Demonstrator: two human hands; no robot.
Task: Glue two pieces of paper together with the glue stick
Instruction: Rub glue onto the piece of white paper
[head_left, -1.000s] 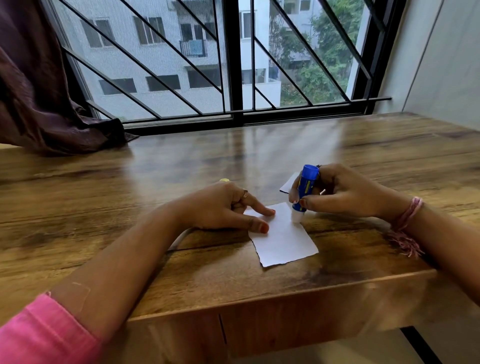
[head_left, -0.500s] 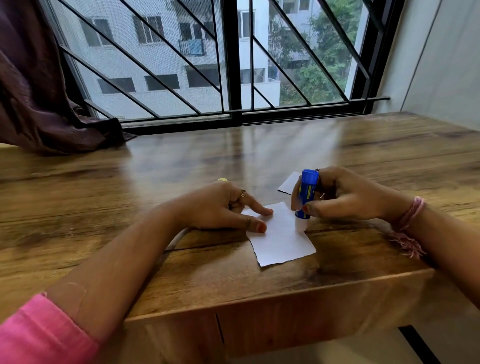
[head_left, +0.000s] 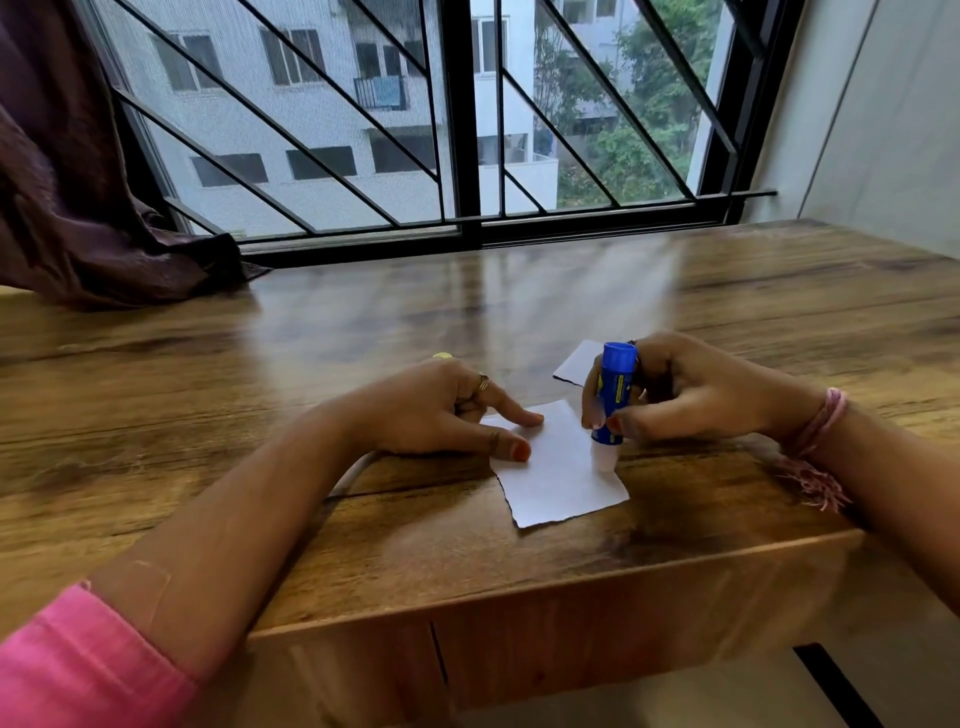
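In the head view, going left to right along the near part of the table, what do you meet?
Pink sleeve → left hand, fingers pressing the paper → white paper → glue stick, tip down on the paper's right side → right hand gripping the stick → pink wrist thread.

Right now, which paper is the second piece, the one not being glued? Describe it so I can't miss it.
Start at the wooden table under the window. Behind the right hand and its blue glue stick lies the second paper. It is white like the near paper, but mostly hidden, farther from the edge and untouched.
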